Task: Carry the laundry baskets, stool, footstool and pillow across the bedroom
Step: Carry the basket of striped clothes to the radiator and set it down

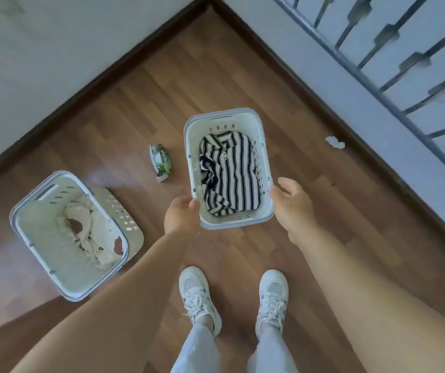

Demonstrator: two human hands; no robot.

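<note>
A white laundry basket (265, 211) with a black-and-white striped shirt in it is straight ahead of my feet, over the wood floor. My left hand (182, 218) curls its fingers onto the basket's left rim near the close corner. My right hand (292, 208) is at the right rim, thumb against the edge and fingers spread apart. I cannot tell whether the basket rests on the floor. A second, larger white laundry basket (27, 238) with pale crumpled clothes stands on the floor to my left. No stool, footstool or pillow is in view.
A green-and-white packet (160, 162) lies on the floor left of the striped basket. A white paper scrap (335, 142) lies by the right skirting board. Two walls meet in a corner ahead; a dark metal railing (377, 84) runs along the right. My white sneakers (198, 297) stand below.
</note>
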